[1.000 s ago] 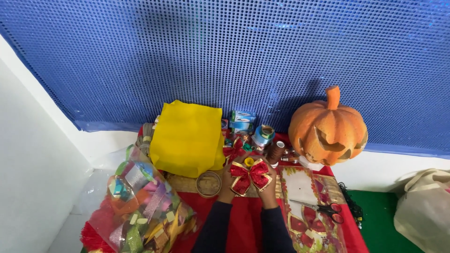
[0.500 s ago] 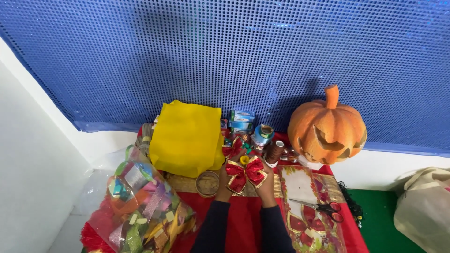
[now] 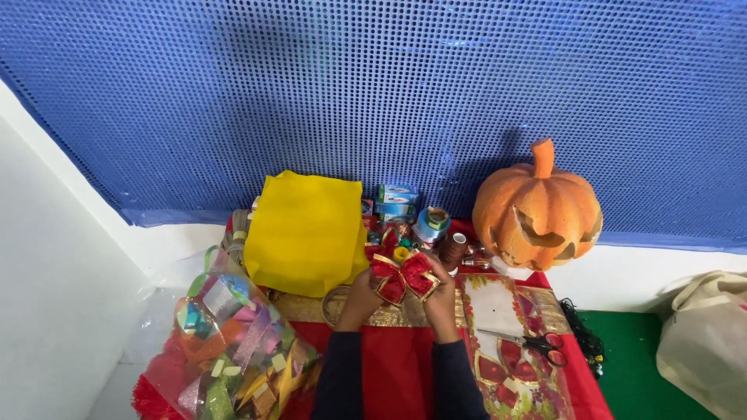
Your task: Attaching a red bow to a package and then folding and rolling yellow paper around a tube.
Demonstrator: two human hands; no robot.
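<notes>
A red bow with gold edging [image 3: 403, 274] is held up between both my hands above the red cloth [image 3: 397, 365]. My left hand [image 3: 360, 295] grips its left loop, and my right hand [image 3: 441, 295] grips its right loop. Dark sleeves cover both forearms. Just behind the bow lie small spools of ribbon [image 3: 432, 224] and a brown thread reel [image 3: 454, 249]. A round twine roll [image 3: 334, 303] sits beside my left hand.
A yellow bag [image 3: 306, 232] stands at the back left, an orange carved pumpkin [image 3: 538, 211] at the back right. A clear bag of coloured ribbon scraps [image 3: 229, 342] lies at left. Scissors [image 3: 529, 344] rest on patterned paper [image 3: 510, 334] at right. A beige bag [image 3: 704, 342] sits far right.
My hands have lifted the bow slightly and hold it closer together; the view has barely shifted.
</notes>
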